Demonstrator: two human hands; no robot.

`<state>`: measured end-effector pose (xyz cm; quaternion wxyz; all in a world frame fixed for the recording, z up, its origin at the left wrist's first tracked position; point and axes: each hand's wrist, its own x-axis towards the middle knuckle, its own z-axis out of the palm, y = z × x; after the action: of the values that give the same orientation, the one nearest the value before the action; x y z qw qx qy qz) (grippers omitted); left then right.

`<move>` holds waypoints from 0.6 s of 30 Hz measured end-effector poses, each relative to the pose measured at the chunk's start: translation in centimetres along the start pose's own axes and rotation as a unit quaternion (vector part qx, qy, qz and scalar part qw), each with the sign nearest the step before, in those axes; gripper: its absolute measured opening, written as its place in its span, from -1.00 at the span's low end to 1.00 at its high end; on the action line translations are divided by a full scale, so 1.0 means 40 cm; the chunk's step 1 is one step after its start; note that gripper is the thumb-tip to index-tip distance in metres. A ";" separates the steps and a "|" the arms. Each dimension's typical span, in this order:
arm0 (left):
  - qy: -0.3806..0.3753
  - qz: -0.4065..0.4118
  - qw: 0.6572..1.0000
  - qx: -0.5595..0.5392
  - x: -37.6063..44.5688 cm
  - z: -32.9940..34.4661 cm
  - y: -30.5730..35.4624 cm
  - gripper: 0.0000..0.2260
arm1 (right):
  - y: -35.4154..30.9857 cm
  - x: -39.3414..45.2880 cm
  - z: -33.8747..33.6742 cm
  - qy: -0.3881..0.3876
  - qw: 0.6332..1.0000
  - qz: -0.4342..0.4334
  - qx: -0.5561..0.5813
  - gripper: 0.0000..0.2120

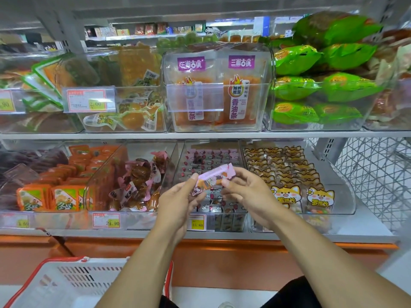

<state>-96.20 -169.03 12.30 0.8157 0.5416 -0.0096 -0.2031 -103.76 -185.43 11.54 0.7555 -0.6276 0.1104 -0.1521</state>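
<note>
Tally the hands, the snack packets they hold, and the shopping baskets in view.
Hands: 2, the left hand and the right hand
Held pink packet, pinched at both ends: 1
Red-rimmed basket: 1
Total: 4

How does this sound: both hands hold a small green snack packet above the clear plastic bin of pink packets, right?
Not quite. The head view shows the small snack packet is pink, not green. The left hand and right hand do pinch its ends above the clear plastic bin of pink packets.
</note>
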 end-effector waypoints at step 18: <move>0.061 0.120 0.965 0.225 0.016 -0.011 -0.017 -0.75 | -0.003 0.056 0.052 0.170 0.983 -0.057 0.049 -0.78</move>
<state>-95.73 -169.09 11.38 0.6902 0.7174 -0.0702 -0.0634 -100.95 -184.37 12.09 0.7455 -0.5603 0.1940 -0.3044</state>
